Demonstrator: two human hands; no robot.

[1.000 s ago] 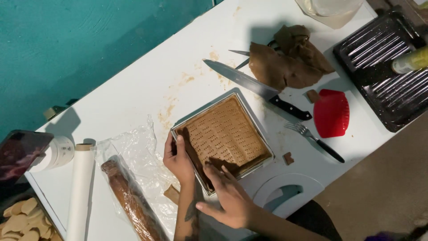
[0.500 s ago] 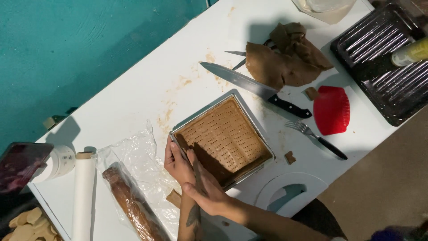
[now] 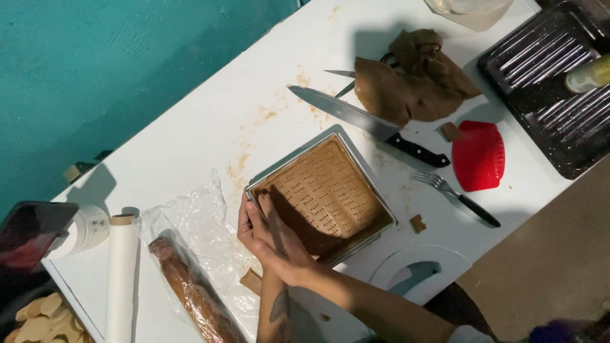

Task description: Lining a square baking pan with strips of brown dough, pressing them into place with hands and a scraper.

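Pressed flat, fingers extended, gripping nothing: both hands, left hand [image 3: 251,223] and right hand [image 3: 284,244], overlapping on smooth brown dotted dough [image 3: 324,190] inside square metal pan [image 3: 383,204], on white desk [image 3: 190,133].

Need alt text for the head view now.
Both hands, left hand and right hand, press at the near corner of a square tin lined with dotted dough on a white table; a knife lies beyond.

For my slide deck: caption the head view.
Both hands, left hand and right hand, press dough into a square tin.
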